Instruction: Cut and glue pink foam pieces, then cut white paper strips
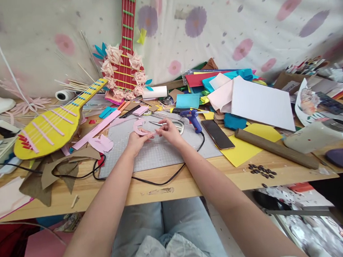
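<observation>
Pale jeans point(134, 229) and a crumpled whitish cloth point(168, 254) on the lap are closest in, with two bare forearms reaching over the edge of a light wooden table point(193, 183). And wow, that table is packed. A grey gridded mat point(153, 159) sits in the middle, with a blue glue gun point(192, 120) and a black phone point(217, 134) off to its right, then a scatter of dark beads point(261, 170) near the edge. Yellow paper lute point(47, 133) on the left, red guitar-like piece point(123, 73) covered in pale paper roses at the back, all up against a flowery curtain point(221, 50).

The thing being worked on is a pink strip point(136, 126), narrow and flat-looking, curled into a C just above the mat. The left hand point(138, 141) has it pinched, thumb and fingers closed on it. The right hand point(170, 133) is by its end, fingers bent in close; they're small and bunched from here, so I honestly can't tell whether it's gripping anything. Scissors point(178, 125) lie right behind that hand.
</observation>
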Demonstrator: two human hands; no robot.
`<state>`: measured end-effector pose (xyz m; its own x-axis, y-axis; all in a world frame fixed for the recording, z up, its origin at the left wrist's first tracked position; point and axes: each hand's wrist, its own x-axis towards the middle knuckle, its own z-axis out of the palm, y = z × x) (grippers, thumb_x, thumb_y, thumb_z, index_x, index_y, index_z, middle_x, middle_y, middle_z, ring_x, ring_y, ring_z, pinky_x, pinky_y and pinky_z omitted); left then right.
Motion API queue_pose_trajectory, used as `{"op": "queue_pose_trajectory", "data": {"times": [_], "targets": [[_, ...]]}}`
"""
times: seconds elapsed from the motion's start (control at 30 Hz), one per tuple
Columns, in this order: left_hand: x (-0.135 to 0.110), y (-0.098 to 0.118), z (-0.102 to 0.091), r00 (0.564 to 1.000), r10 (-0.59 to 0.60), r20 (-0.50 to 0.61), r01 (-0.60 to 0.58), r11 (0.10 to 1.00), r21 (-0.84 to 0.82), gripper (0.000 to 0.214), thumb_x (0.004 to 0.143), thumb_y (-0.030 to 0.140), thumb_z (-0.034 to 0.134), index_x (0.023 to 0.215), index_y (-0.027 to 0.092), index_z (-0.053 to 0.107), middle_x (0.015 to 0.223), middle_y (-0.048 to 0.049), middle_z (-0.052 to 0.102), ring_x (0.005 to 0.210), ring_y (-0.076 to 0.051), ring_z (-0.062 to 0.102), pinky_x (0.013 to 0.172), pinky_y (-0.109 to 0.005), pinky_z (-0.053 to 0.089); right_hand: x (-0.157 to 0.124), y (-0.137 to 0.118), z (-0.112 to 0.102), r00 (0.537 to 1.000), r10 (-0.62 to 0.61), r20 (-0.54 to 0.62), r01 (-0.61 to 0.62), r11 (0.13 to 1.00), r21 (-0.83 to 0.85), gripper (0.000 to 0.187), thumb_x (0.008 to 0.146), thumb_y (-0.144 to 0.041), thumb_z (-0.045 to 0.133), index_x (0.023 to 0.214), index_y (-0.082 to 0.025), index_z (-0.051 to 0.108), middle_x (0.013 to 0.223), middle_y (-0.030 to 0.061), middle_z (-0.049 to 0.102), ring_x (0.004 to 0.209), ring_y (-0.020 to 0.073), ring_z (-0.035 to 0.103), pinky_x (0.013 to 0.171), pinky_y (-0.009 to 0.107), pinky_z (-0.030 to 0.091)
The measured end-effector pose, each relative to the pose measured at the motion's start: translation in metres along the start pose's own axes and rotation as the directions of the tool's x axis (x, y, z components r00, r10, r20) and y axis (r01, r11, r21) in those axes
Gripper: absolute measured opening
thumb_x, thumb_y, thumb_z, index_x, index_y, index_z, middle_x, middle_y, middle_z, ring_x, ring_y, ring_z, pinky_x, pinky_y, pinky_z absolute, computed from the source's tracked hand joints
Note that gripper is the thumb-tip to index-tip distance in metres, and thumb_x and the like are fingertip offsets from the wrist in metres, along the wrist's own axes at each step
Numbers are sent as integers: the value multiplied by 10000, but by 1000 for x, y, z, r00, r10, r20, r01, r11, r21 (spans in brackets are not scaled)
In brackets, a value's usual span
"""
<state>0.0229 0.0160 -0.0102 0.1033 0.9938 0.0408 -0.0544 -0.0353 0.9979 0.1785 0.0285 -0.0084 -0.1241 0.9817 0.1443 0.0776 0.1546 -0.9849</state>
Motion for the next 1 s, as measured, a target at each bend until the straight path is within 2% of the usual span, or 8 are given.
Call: {"op": "queue_pose_trajectory", "data": {"times": [0.13, 0.23, 0.37, 0.47, 0.63, 0.73, 0.87, 1.0], "targets": [[1, -2, -1, 1000, 2, -15, -2, 1000, -25, 347, 487, 366, 773, 632, 137, 558, 662, -37, 643, 658, -179, 637, 555, -260, 487, 2, 4, -2, 998, 62, -22, -60, 993, 101, 314, 666, -367, 603, 883, -196, 456, 621, -52, 578, 572, 90, 572, 617, 254, 492], [2, -3, -2, 999, 16, -39, -18, 998, -53, 350, 493, 362, 769, 637, 133, 547, 685, -34, 638, 666, -182, 641, 545, -259, 492, 2, 6, -3, 998, 51, -42, -46, 992, 114, 264, 743, -412, 516, 879, -188, 485, 688, -9, 606, 641, 101, 596, 629, 255, 504], [2, -3, -2, 998, 10, -58, -14, 998, -59, 354, 493, 359, 769, 638, 133, 538, 701, -37, 638, 664, -178, 640, 550, -261, 496, -3, 7, -2, 999, -48, -15, 46, 991, -123, 282, 733, -446, 535, 816, -177, 543, 724, 7, 604, 643, 103, 570, 569, 226, 476], [2, -2, -1, 998, 11, -60, -13, 999, -44, 352, 497, 362, 765, 645, 131, 545, 680, -38, 635, 668, -183, 639, 557, -270, 493, -2, 10, -1, 999, -26, -38, 16, 971, -241, 261, 729, -432, 552, 696, -174, 535, 607, -11, 574, 529, 88, 513, 517, 217, 439], [1, 0, 0, 998, 7, -66, -10, 999, -49, 349, 483, 347, 767, 623, 136, 527, 632, -25, 621, 660, -189, 640, 559, -280, 495, 6, 13, -12, 968, 154, -198, -168, 984, -52, 337, 807, -465, 422, 648, -179, 503, 539, -1, 553, 438, 92, 485, 444, 225, 409], [1, 2, -1, 997, -8, -81, 2, 997, -73, 360, 475, 353, 769, 613, 139, 515, 622, -25, 619, 660, -194, 643, 562, -285, 498, 6, 10, -25, 954, 89, -286, -141, 976, -164, 392, 790, -520, 429, 600, -184, 498, 469, -18, 507, 409, 93, 449, 441, 227, 364], [0, 3, -2, 997, -9, -72, 3, 997, -81, 359, 482, 346, 768, 617, 140, 506, 619, -21, 617, 651, -189, 641, 560, -283, 497, 0, 3, -29, 974, -38, -222, -37, 945, -325, 454, 753, -589, 439, 572, -178, 502, 470, -21, 490, 461, 95, 457, 504, 229, 353], [0, 1, -2, 999, -10, -41, 7, 997, -72, 329, 506, 325, 760, 635, 133, 526, 628, -23, 619, 649, -181, 641, 557, -271, 493, -4, 0, -19, 994, -103, -24, 88, 929, -361, 341, 693, -518, 564, 714, -178, 551, 599, -20, 561, 542, 94, 470, 537, 222, 344]]}}
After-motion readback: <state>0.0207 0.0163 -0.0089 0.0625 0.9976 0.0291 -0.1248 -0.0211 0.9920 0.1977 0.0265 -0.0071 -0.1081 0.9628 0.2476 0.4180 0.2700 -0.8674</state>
